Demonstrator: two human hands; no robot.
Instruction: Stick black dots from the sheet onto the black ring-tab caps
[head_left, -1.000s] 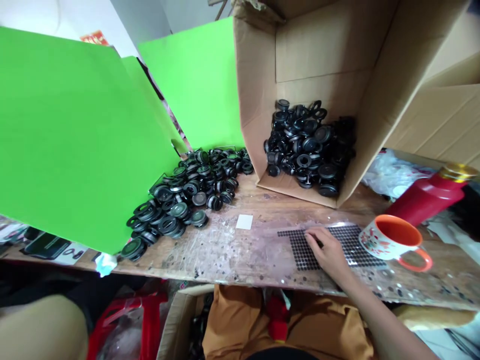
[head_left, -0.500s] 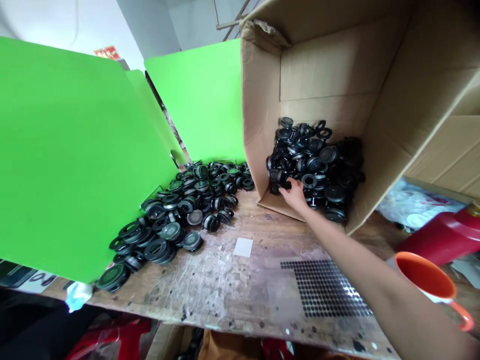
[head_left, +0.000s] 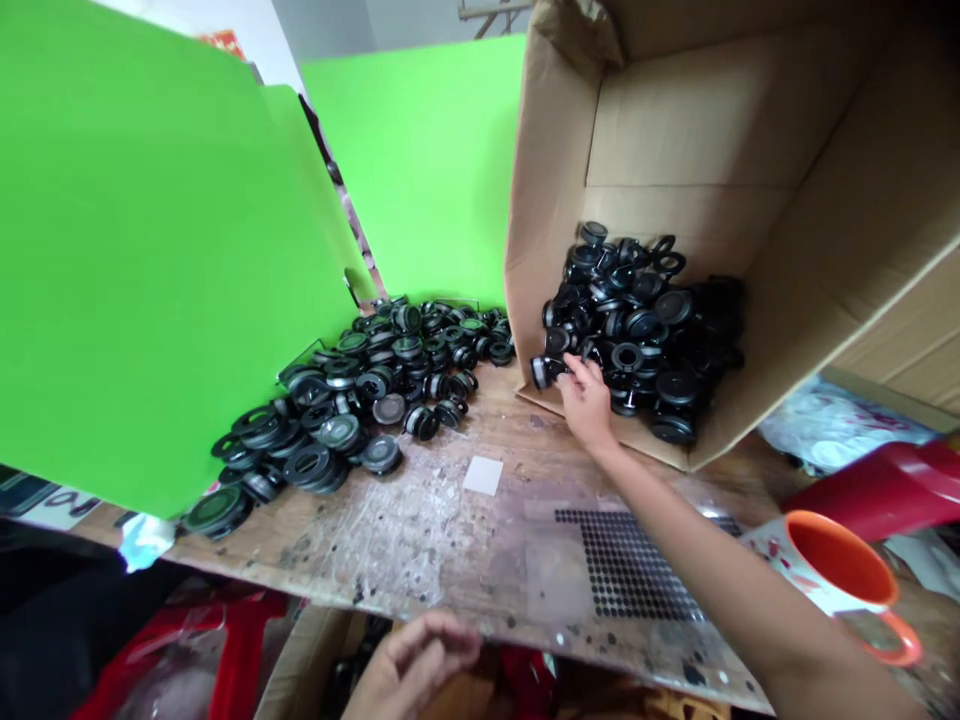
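Note:
My right hand (head_left: pixel 589 405) reaches into the tipped cardboard box (head_left: pixel 551 140), its fingers closed on a black round part (head_left: pixel 541 373) with a pale band at the box's front left. Around the fingers lies a heap of similar black disc and ring parts (head_left: pixel 645 325); the fingertips are partly lost among them. Low in the view, my left hand (head_left: pixel 420 660) hovers by the table's front edge, fingers loosely bent and apart from the thumb, holding nothing that I can see.
Another pile of black round parts (head_left: pixel 337 430) spreads on the wooden table (head_left: pixel 360 545) against green panels (head_left: pixel 172 260). A white square (head_left: pixel 483 475) and a sheet of black dots (head_left: pixel 637 565) lie in front. At right stand an orange-lined mug (head_left: pixel 840 560) and a red container (head_left: pixel 870 490).
My left hand has come into view at the bottom. The right hand stays in the box, and the part at its fingers has shifted toward the box's front-left opening. The view has tilted slightly.

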